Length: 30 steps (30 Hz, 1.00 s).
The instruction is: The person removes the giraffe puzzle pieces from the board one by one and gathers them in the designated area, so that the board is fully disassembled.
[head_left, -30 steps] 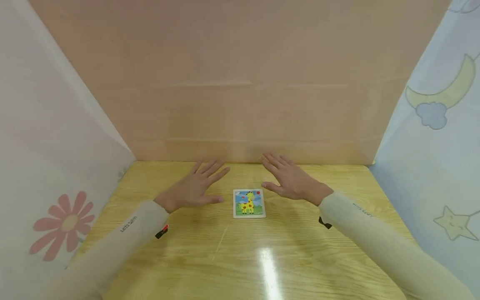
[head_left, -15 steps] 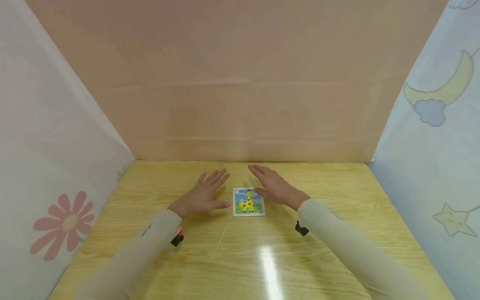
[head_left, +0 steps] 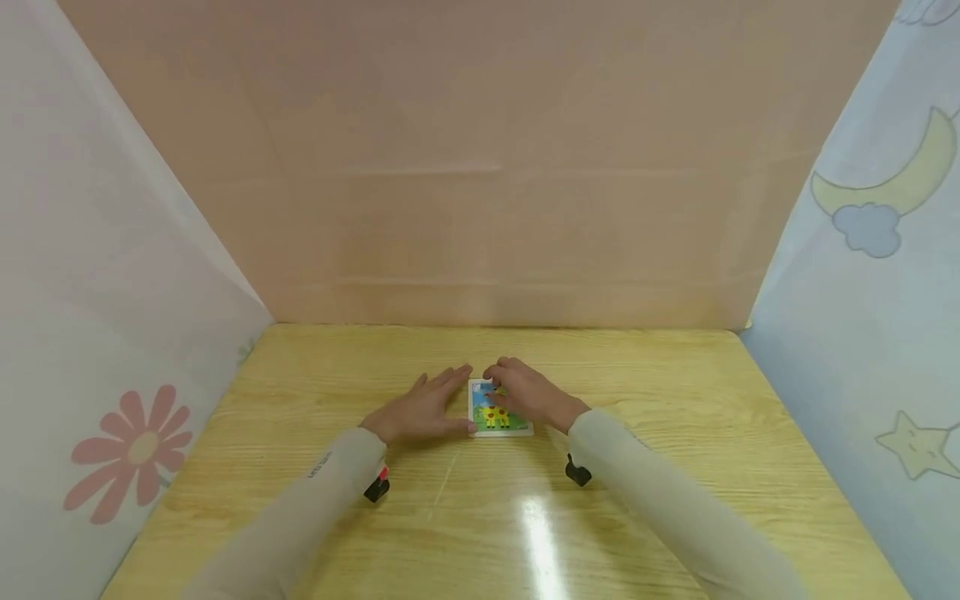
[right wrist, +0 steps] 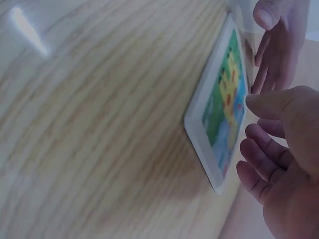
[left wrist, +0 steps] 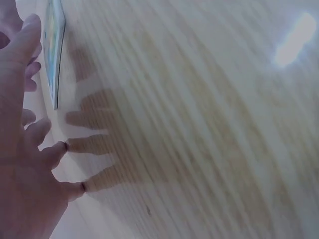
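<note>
A small square board with a giraffe picture and a white rim [head_left: 497,431] lies flat on the table in the head view. My left hand [head_left: 420,410] is at its left side, fingers spread, the thumb tip by the lower left corner. Over the board's upper right part is my right hand [head_left: 528,393], its fingers bent and hiding the giraffe's head. In the right wrist view the right hand [right wrist: 294,134] shows thumb and fingers apart, nothing between them. The left wrist view has the left hand [left wrist: 30,149] with some fingertips touching the table beside the board [left wrist: 57,55].
The wooden table [head_left: 637,367] runs back to a plain tan panel [head_left: 495,208]. Pale printed sheets, one with a pink flower [head_left: 138,450] and one with a moon [head_left: 900,183], stand at the sides. A light reflection shines on the tabletop.
Both hands have come down and inward towards the board. The left thumb now reaches its left edge; the right hand has moved left over it, its fingers now bent. The board stays put.
</note>
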Tool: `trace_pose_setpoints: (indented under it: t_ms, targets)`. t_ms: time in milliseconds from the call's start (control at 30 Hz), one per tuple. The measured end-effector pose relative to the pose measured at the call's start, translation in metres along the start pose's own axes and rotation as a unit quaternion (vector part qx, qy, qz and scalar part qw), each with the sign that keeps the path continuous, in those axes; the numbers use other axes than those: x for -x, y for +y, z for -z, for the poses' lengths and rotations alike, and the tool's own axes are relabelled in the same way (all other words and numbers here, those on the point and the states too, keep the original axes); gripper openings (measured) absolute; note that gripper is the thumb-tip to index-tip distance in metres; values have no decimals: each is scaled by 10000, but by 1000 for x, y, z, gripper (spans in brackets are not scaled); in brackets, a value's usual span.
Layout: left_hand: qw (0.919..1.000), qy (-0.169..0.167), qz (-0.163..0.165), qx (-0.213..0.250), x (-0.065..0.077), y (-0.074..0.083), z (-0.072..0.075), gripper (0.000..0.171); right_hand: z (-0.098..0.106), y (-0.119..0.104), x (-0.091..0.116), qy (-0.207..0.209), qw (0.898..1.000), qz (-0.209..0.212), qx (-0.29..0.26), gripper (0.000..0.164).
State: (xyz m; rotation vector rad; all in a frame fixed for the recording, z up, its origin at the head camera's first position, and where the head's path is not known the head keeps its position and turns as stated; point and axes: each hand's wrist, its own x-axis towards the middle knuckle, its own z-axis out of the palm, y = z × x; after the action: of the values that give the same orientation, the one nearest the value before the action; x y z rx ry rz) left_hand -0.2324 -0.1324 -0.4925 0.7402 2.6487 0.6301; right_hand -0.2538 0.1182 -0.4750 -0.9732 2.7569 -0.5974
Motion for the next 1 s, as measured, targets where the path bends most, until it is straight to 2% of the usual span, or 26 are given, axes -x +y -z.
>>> trace_pose_setpoints:
  t_ms: [367, 567, 1000]
  targets:
    - [9977, -48, -90, -667, -1, 11, -2, 104, -6, 3, -3, -128, 9998, 34, 134, 30]
    - [9975, -82, -202, -665, -2, 11, -1, 102, -6, 2, -5, -184, 9995, -54, 232, 30]
    - [9979, -232, -72, -603, -5, 17, 3, 104, -5, -8, -11, -444, 9980, -358, 286, 31]
